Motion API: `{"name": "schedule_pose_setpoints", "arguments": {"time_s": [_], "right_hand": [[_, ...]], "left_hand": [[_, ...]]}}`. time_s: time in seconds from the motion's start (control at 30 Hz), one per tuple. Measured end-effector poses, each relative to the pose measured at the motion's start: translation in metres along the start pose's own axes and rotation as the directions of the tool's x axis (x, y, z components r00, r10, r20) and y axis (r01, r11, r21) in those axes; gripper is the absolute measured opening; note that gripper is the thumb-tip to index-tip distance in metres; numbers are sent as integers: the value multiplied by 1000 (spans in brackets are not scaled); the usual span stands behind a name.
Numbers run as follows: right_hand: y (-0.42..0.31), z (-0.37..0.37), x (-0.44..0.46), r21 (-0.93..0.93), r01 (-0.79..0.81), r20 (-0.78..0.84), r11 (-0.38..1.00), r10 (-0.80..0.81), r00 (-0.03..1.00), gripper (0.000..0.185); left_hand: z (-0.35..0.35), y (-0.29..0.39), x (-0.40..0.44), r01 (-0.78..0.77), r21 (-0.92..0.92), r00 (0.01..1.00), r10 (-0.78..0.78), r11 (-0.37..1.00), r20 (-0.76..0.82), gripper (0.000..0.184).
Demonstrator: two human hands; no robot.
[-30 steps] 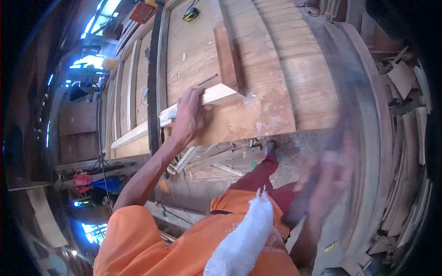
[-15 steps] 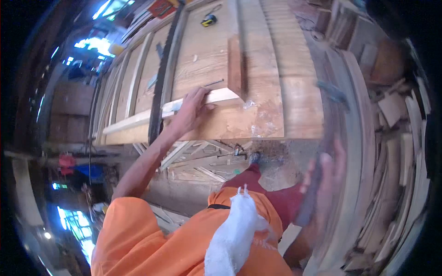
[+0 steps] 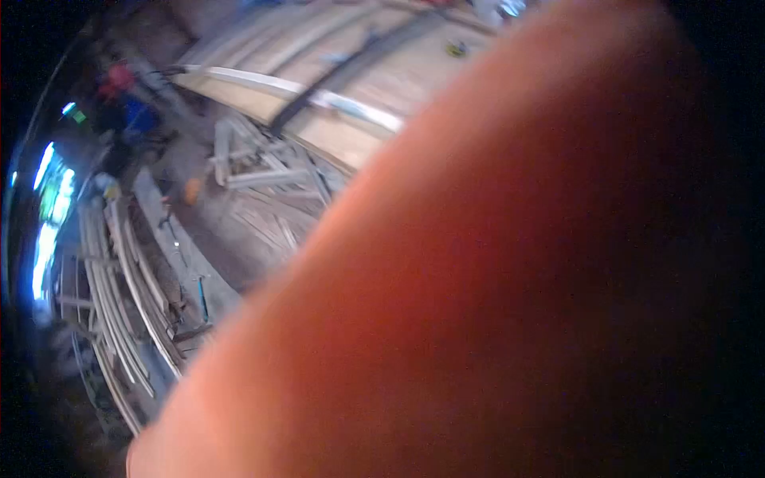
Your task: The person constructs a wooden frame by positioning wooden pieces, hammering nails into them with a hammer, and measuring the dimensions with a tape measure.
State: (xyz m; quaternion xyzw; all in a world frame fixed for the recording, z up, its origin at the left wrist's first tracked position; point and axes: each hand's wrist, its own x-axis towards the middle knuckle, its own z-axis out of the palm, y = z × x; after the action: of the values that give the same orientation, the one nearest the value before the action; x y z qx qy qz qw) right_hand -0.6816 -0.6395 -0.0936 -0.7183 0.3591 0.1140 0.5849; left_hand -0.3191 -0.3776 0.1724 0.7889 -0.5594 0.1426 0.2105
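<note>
A large, blurred stretch of bare skin point(image 3: 382, 319), part of a hand or arm, is right up against the camera. It covers the middle and right of the view, and I cannot tell which hand it belongs to. No fingers can be made out, and anything held is hidden. Beyond it lies a wooden panel with pale battens point(image 3: 255, 80), crossed by a dark bar point(image 3: 307, 99). A small yellow-and-black tape measure point(image 3: 457, 49) rests on the panel.
Pale timber offcuts point(image 3: 271, 177) are heaped on the floor below the panel. Long thin strips of wood point(image 3: 119, 295) lie at the left near a wide grey board point(image 3: 179, 239). Bright openings point(image 3: 52, 215) show at the far left.
The view has swung and tilted, and skin now blocks much of it. Earlier my left hand lay on a batten and my right held a dark, elongated tool; neither grip shows now.
</note>
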Motion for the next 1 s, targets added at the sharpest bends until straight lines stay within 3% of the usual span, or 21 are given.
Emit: {"name": "schedule_pose_setpoints", "arguments": {"time_s": [0.13, 0.33, 0.47, 0.5, 0.53, 0.6, 0.67, 0.7, 0.73, 0.77, 0.8, 0.83, 0.87, 0.9, 0.93, 0.97, 1.0], "right_hand": [[23, -39, -20, -11, -53, -28, 999, 53, 998, 29], [71, -49, 6, 62, -94, -93, 994, 100, 991, 26], [75, -62, 23, 116, -149, -132, 982, 164, 978, 24], [58, -59, 30, 149, -117, -140, 982, 138, 981, 23], [-4, -48, 23, 187, -49, -158, 981, 79, 984, 16], [-93, -39, 28, 21, -6, -140, 1000, 9, 990, 60], [-109, -40, 72, 0, 1, -102, 1000, -1, 995, 58], [-114, -38, 99, 2, 13, -96, 1000, -12, 995, 58], [-111, -32, 134, 130, 79, 12, 988, -81, 997, 41], [-111, -29, 166, 256, 125, 106, 959, -156, 982, 24], [-131, -31, 196, 262, 29, 183, 965, -79, 980, 31], [-151, -23, 233, -27, 424, 118, 905, -418, 901, 36], [-181, -17, 253, -151, 444, 180, 883, -417, 891, 40], [-210, -12, 274, -269, 471, 241, 840, -414, 878, 44], [-250, -2, 291, -227, 203, 335, 952, -119, 935, 47], [-256, 5, 323, -270, 306, 335, 913, -209, 919, 47], [-263, 17, 356, -310, 418, 358, 854, -303, 883, 48]], "left_hand": [[57, 41, 65, -142, -133, 979, 159, 981, 126, 46], [76, 68, 201, -369, -64, 919, 374, 927, 124, 36], [67, 11, 336, -400, 18, 915, 401, 916, -51, 31], [61, -9, 357, -395, 58, 913, 399, 917, -89, 30], [59, -32, 369, -386, 89, 912, 394, 918, -117, 28], [64, -90, 370, -362, 110, 916, 376, 925, -143, 26], [85, -172, 305, -384, 20, 917, 384, 923, -110, 22], [47, -166, 240, -142, 7, 943, 134, 990, 306, 22], [35, -172, 179, -284, -213, 928, 324, 935, 185, 21], [30, -179, 132, -147, -180, 924, 200, 973, 325, 23], [4, -168, 114, -82, -401, 870, 262, 912, 419, 25], [-31, -157, 100, 51, -394, 824, 184, 918, 536, 26], [-64, -147, 98, 231, -367, 798, 40, 901, 602, 30], [-87, -146, 99, 299, -342, 804, -43, 891, 593, 25], [-110, -146, 103, 454, -337, 778, -182, 825, 602, 40], [-133, -140, 121, 535, -171, 745, -368, 827, 556, 42], [-128, -143, 124, 475, -35, 849, -447, 879, 283, 43]]}}
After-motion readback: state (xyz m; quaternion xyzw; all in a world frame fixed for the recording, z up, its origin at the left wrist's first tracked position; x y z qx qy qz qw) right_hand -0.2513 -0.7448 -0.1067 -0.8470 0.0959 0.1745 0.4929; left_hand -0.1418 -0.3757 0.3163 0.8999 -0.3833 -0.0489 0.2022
